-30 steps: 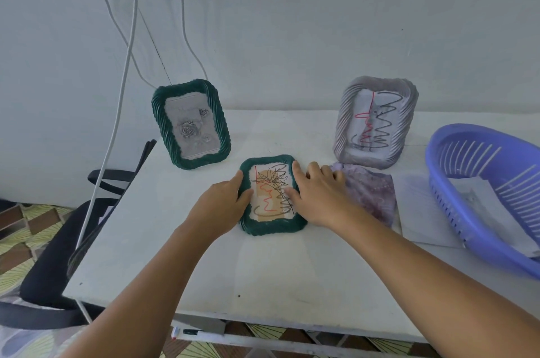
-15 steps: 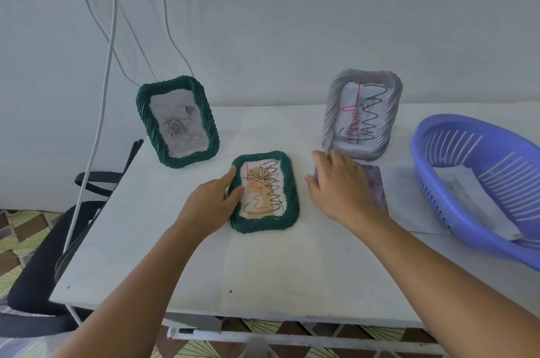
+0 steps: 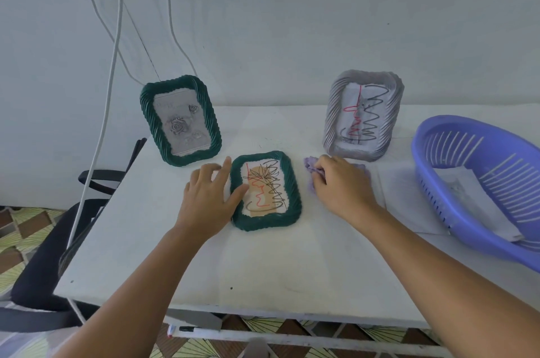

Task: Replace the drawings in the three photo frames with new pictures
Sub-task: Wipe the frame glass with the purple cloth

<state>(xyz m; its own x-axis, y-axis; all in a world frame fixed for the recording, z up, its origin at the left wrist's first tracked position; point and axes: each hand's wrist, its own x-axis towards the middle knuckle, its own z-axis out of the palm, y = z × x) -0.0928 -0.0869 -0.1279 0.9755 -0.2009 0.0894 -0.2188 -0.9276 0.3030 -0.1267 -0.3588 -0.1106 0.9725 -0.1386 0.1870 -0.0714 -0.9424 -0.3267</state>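
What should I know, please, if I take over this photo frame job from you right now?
Left hand: open, thumb on the left rim of the flat green frame, which shows a scribbled drawing.
Right hand: closing on the purple cloth beside it.
Standing green frame shows a rose picture; grey frame shows a scribble.
Papers lie in the blue basket.
Left: apparently the flat green and grey frames.

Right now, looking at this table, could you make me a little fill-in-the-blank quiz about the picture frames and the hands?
1. The frame lying flat between the hands is coloured ____.
2. The standing green frame shows a grey ____.
3. The right hand rests on a crumpled ____ cloth.
4. The blue basket sits beside the standing ____ frame.

Missing words: green; rose; purple; grey.
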